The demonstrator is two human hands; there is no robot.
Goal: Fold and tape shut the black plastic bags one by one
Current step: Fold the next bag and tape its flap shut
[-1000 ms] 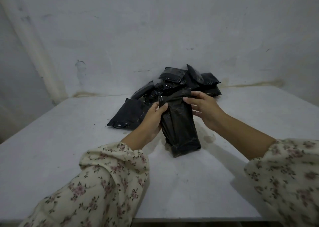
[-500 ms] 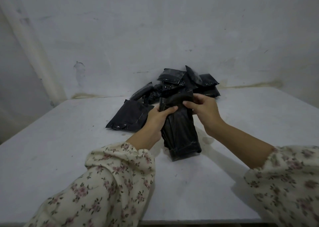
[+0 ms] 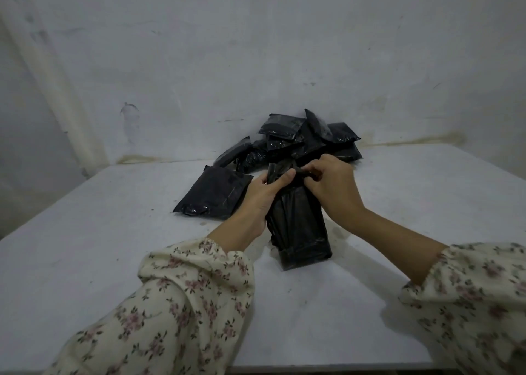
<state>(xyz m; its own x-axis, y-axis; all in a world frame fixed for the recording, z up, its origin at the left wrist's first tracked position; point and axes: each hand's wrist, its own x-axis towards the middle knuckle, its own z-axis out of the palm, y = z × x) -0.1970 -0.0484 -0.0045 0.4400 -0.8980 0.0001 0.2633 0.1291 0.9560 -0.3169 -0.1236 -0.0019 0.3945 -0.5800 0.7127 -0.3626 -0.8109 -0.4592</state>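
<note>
Both hands, left hand (image 3: 263, 195) and right hand (image 3: 331, 186), pinched the black bag (image 3: 299, 226)'s mouth, apparently to fold it closed.

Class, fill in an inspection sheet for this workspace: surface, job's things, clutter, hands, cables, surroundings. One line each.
Surface: pale table, scuffed and stained.
Job's things: held bag, lower end on the table; flat bag lying to its left; pile of bags at the far edge by the wall; no tape seen.
Clutter: nothing seen.
Hands: left hand and right hand both grip the held bag's top.
Cables: nothing seen.
Surroundings: wall pale and marked; floral sleeves.
</note>
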